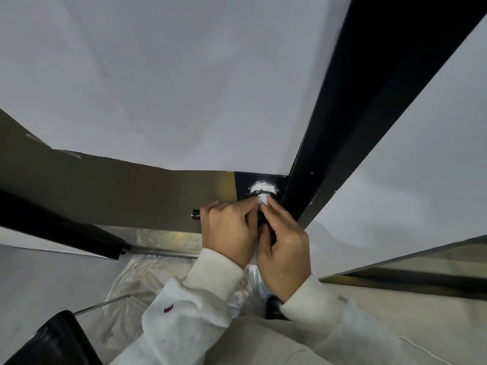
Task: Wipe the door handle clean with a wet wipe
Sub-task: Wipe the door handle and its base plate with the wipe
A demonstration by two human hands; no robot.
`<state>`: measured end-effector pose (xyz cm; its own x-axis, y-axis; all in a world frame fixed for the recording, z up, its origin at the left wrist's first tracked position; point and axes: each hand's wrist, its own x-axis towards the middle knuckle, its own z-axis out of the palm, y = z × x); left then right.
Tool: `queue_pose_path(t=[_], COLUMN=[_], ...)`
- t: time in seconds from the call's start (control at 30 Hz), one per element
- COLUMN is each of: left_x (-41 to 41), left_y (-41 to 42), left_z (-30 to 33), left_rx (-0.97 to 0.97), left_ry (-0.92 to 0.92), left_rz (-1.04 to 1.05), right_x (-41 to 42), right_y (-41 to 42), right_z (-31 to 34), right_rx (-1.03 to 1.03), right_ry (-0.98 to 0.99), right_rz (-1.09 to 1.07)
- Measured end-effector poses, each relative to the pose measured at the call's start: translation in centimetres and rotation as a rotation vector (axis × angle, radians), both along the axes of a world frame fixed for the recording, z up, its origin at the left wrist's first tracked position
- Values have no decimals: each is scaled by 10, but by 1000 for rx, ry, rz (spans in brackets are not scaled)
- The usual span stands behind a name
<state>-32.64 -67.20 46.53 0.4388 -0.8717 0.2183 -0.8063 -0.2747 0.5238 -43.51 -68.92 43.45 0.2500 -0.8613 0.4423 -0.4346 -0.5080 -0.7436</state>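
A dark lever door handle [195, 214] sticks out leftward from a door; only its metal tip shows past my left hand [228, 230], which grips the lever. My right hand [284, 246] pinches a small white wet wipe [262, 199] with its fingertips and presses it against the handle's round base by the black door edge. A pale reflection of the wipe shows on the glossy black plate [243, 185] behind. Most of the handle is hidden under both hands.
White paper [171, 88] covers the upper door, with a brown band [118, 196] below it. A black door frame [342, 114] runs diagonally on the right. Clear plastic sheeting [137, 285] lies on the floor; a black object [52, 341] sits at bottom left.
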Motion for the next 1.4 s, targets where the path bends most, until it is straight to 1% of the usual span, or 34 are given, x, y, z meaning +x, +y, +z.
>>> queue_pose_path(t=[0.07,0.13,0.2,0.27,0.33,0.4,0.47,0.53,0.63,0.7,0.73,0.87,0.9,1.0,1.1,1.17,1.27,1.4], left_x=[1,3,7,10,12,11,10,12,24,35,40,44,43,42,44,45,46,45], left_y=[-2,-4,-5,-3,0,4,5,5,8,15,18,22,22,24,26,25,25,23], left_z=[1,2,0,-1,0,2,3,5,6,6,5,3,3,2,0,0,0,-1], left_rx=[8,59,121,104,34,-17,-21,38,172,257,276,226,210,179,180,180,166,177], left_ry=[25,50,61,85,97,84,82,63,-52,-118,-122,-82,-65,-27,-20,-22,2,15], left_rz=[10,1,-7,-4,28,38,-16,-83,-92,-57,-45,-78,-80,-77,-85,-89,-83,-83], right_x=[1,2,2,0,-4,-10,-15,-16,-10,-4,-1,9,13,21,19,13,4,0], right_y=[0,-2,-5,-7,-11,-13,-8,1,5,1,-1,5,7,8,3,-1,1,5], right_z=[-3,-5,-6,-3,3,7,6,5,8,14,17,20,20,21,20,17,15,8], right_rx=[-19,-56,-104,-126,-133,-113,-84,-55,-13,-20,-31,-78,-87,-115,-173,-152,43,319], right_ry=[29,64,147,252,318,301,248,241,294,380,446,778,817,834,792,644,271,-29], right_rz=[10,39,73,129,181,205,158,96,74,90,108,109,92,57,81,108,28,-22])
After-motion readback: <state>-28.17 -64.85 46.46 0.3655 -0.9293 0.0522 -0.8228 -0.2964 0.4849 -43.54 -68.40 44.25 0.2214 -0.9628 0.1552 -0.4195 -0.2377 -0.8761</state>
